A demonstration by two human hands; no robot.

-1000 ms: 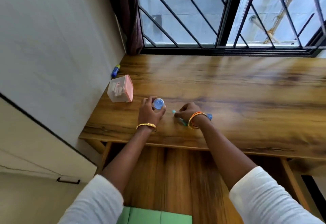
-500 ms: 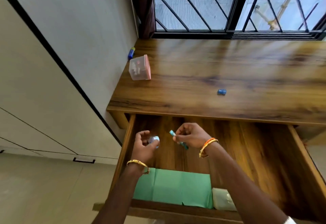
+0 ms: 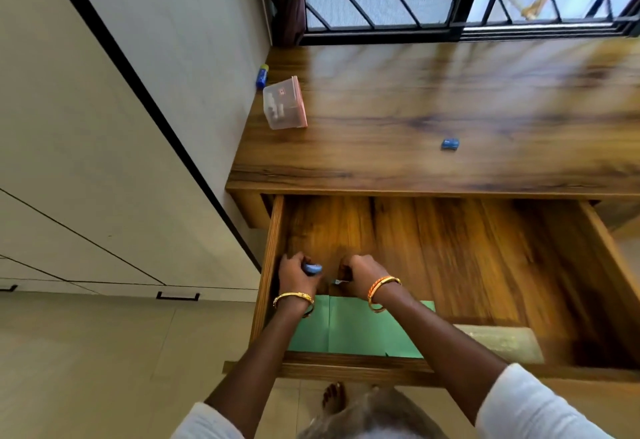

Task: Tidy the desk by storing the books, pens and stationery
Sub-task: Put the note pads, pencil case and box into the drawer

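both hands have dropped lower into the open wooden drawer [image 3: 277, 231], near its left wall. left hand [image 3: 297, 274] grips a small round blue-capped container [image 3: 312, 268]; right hand [image 3: 362, 274] pinches a thin teal pen [image 3: 341, 281], its axis pointing leftward, drawer floor directly beneath.

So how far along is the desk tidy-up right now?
Partly done. The drawer is open with green paper already inside. The left hand holds a small blue item and the right hand a thin teal one, both low in the drawer. Left on the desk: clear box, blue piece, blue tube.
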